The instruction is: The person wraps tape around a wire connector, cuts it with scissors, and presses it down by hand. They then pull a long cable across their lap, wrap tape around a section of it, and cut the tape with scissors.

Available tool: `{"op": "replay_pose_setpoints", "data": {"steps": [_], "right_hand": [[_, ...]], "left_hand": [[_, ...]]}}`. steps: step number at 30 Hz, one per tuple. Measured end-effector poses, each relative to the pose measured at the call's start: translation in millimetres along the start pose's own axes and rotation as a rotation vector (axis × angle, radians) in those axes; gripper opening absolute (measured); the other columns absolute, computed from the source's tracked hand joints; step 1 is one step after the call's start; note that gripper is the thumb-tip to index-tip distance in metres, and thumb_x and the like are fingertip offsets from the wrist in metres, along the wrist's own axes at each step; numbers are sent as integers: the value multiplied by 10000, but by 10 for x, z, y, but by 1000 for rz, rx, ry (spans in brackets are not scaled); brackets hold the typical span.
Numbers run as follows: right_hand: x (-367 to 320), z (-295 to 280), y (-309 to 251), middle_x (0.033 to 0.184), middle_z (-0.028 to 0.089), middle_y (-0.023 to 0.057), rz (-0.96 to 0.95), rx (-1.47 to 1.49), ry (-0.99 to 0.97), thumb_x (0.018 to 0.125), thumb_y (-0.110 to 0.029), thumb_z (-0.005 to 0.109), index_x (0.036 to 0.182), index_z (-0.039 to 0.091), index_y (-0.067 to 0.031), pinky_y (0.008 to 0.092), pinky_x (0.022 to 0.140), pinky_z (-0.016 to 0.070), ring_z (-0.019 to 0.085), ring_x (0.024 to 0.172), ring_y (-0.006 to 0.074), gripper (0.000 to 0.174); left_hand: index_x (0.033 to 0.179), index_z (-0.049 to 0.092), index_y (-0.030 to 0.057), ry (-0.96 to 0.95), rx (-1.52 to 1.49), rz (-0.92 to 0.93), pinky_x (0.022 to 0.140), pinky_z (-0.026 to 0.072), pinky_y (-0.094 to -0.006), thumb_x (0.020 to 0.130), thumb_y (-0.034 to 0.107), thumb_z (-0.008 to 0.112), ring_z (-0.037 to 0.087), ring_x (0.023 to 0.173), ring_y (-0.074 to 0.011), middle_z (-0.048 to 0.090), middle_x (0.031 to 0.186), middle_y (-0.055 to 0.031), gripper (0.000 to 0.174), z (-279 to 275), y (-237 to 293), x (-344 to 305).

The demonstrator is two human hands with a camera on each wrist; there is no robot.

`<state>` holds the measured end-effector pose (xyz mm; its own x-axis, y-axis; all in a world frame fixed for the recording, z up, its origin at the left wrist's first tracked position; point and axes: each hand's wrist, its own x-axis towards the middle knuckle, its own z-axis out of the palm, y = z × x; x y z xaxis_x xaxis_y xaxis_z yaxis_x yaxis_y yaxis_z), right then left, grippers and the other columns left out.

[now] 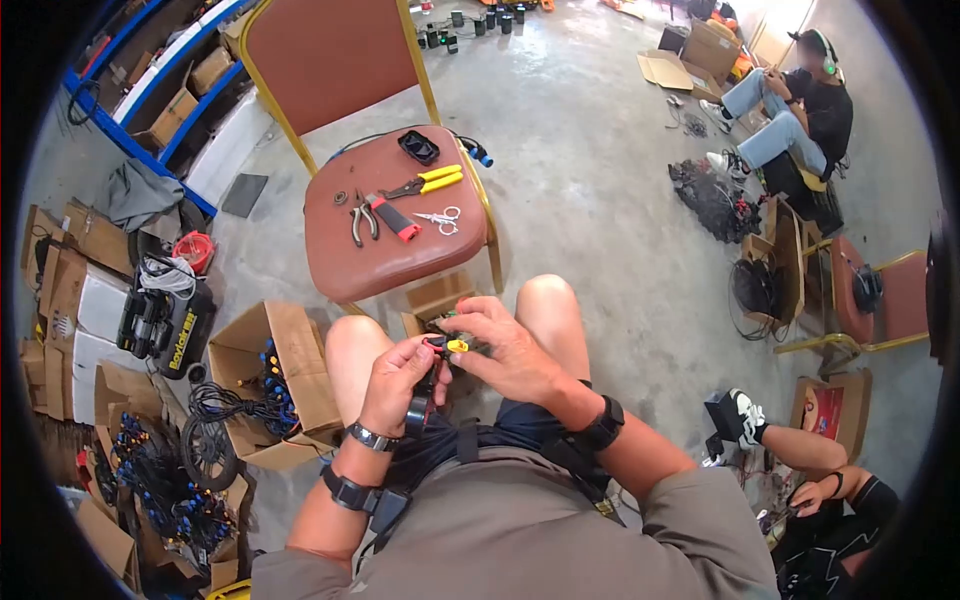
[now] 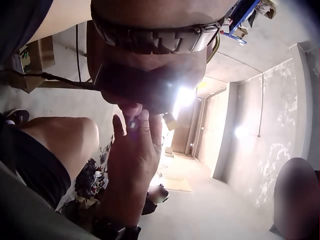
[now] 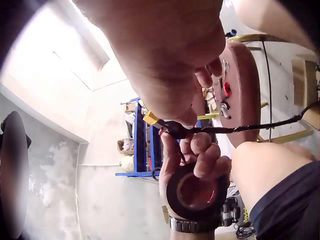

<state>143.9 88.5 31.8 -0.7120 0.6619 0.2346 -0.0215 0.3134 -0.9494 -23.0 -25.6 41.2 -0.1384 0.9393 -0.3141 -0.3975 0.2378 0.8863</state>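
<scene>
Held in front of the lap, a black cable (image 3: 240,129) ends in a yellow connector (image 1: 458,346), with a black-wrapped section just behind it. My left hand (image 1: 395,385) grips that section between thumb and fingers. A roll of black tape (image 3: 175,192) hangs against the same hand's fingers and palm. From the other side my right hand (image 1: 515,360) reaches over the cable, its thumb and index fingertips meeting at the wrapped part beside the connector. Its other fingers stand away from the cable. In the left wrist view, the left hand's dark underside hides most of the work.
Ahead stands a chair (image 1: 330,250) bearing yellow-handled pliers (image 1: 440,178), scissors (image 1: 448,222), grey-handled pliers (image 1: 360,225) and a red-and-black tool (image 1: 398,222). Cardboard boxes of cables (image 1: 240,340) flank the left leg. Two people sit at the right.
</scene>
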Motion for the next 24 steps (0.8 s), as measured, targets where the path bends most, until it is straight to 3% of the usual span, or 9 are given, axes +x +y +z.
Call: {"op": "replay_pose_setpoints", "data": {"steps": [2,4,7,10,12,14,15,20,24], "right_hand": [[10,7,44,1226,515,183,-175,-265,-20,840,-85,672,1162,627,-45,365,882,489,575,1040,311,328],[18,7,32,1116,558,186,-193,-245,27,852,-127,663,1056,646,-42,376,842,486,581,995,340,222],[-6,-13,100,887,598,135,5,-252,-119,900,-117,626,962,587,-14,382,740,459,599,864,302,127],[-21,15,33,864,592,135,252,-51,-188,909,-122,617,968,582,-3,385,740,460,595,845,306,138],[-20,58,139,1009,598,151,123,-180,-209,882,-139,666,1048,601,-26,386,794,473,597,940,299,211],[-77,73,78,1099,544,209,-134,-224,10,790,-189,735,1072,596,-21,431,888,466,555,1057,373,356],[-73,8,7,1184,504,221,-70,-307,-56,738,-188,774,1171,592,-45,421,937,461,539,1092,390,490],[3,-91,-169,1050,549,144,-258,-514,18,707,-189,779,1078,626,-81,422,816,483,563,989,345,416],[-17,-61,-50,923,595,141,-193,-655,-89,766,-238,756,1042,609,-70,433,730,507,617,919,322,355]], "left_hand": [[1092,612,16,-7,26,7,522,487,-257,1008,292,528,594,559,-156,646,764,-86,301,-5,30,16],[1076,614,21,-13,91,-10,517,479,-254,1004,300,535,588,552,-146,641,735,-78,299,-16,64,9],[1038,617,30,14,169,-11,512,475,-250,1001,300,543,574,540,-128,626,707,-67,282,-15,73,1],[1018,621,32,6,139,-41,523,480,-255,995,292,558,567,543,-120,621,706,-55,269,-34,36,-9],[969,632,32,106,178,12,529,483,-259,989,293,570,561,546,-117,611,695,-39,269,-79,-19,40],[941,643,24,111,186,43,530,483,-264,983,286,580,559,552,-117,600,687,-29,273,-61,19,39],[985,651,4,92,224,44,532,480,-253,977,254,591,563,582,-105,609,734,-30,258,-88,6,42],[1010,656,-16,13,237,11,509,479,-239,965,189,603,570,595,-91,645,790,-29,217,-50,-4,100],[1032,650,-10,-56,181,-26,495,481,-237,959,156,607,573,606,-86,656,810,-26,187,-25,-117,180]]}}
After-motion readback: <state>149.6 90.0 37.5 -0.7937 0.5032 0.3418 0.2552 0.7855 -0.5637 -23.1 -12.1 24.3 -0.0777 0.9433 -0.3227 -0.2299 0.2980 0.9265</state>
